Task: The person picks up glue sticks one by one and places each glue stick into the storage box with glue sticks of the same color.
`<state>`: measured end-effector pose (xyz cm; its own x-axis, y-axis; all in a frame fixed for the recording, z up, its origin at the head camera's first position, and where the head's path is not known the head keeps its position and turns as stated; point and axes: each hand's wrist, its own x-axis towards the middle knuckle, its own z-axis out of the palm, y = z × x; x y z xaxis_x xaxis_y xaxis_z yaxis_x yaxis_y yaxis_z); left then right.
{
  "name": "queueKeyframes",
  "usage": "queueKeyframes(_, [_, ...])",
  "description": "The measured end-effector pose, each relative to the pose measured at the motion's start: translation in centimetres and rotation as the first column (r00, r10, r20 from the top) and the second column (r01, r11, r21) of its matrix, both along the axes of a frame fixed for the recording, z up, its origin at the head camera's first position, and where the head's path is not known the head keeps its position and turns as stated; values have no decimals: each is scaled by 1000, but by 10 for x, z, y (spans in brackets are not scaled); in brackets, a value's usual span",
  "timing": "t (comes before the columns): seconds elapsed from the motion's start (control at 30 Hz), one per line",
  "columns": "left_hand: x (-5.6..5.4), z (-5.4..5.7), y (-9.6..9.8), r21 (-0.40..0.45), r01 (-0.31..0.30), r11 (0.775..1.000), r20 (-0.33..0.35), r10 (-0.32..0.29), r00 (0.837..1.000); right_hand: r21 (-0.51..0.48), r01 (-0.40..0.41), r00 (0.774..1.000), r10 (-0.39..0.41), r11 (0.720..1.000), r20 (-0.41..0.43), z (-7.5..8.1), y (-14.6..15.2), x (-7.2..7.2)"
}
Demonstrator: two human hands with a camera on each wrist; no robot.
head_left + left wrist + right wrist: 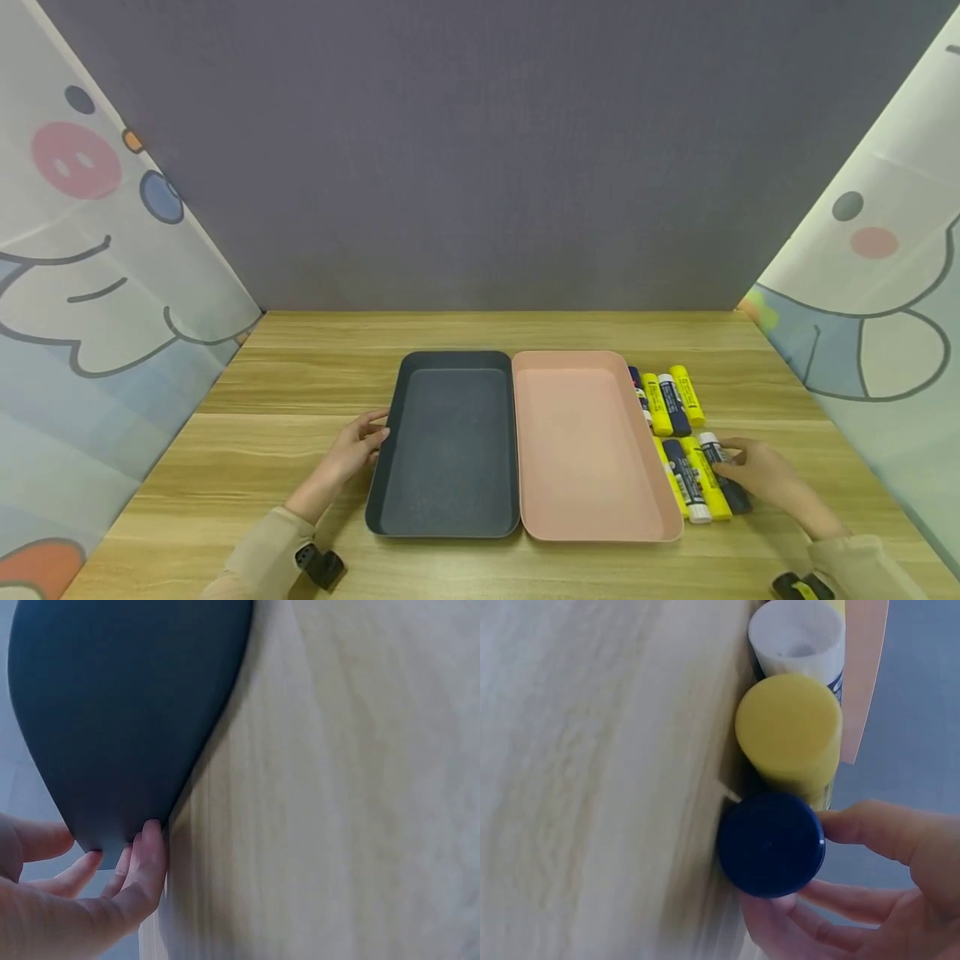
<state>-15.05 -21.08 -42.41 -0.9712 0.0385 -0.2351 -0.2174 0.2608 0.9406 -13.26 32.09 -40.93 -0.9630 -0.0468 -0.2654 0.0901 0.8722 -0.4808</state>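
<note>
My left hand [354, 452] is at the left side of a dark grey tray [373, 500], its fingertips on the outer wall. In the left wrist view the fingers [150, 859] lie loosely extended against that dark wall. On the right, my right hand [765, 471] pinches a dark blue glue stick [735, 493] with a white cap, thumb on one side and fingers on the other. Its round blue end [771, 844] faces the right wrist camera. Right beside it lies a yellow glue stick [707, 479].
A pink tray [600, 533] stands against the dark one. Several more yellow and dark blue glue sticks [673, 404] lie in two rows along its right side, some partly hidden by its wall. A grey panel [480, 167] rises behind the wooden table [300, 375].
</note>
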Motion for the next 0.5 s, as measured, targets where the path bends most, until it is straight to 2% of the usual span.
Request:
queueKeyframes(0.17, [1,1,-1,-1,12,1000,8,-12,1000,-12,20,1000,-20,1000,4,2,0,2])
queueKeyframes(0.5, [-1,0,0,12,-5,1000,0,5,1000,-71,30,999,-32,997,-27,14,1,4])
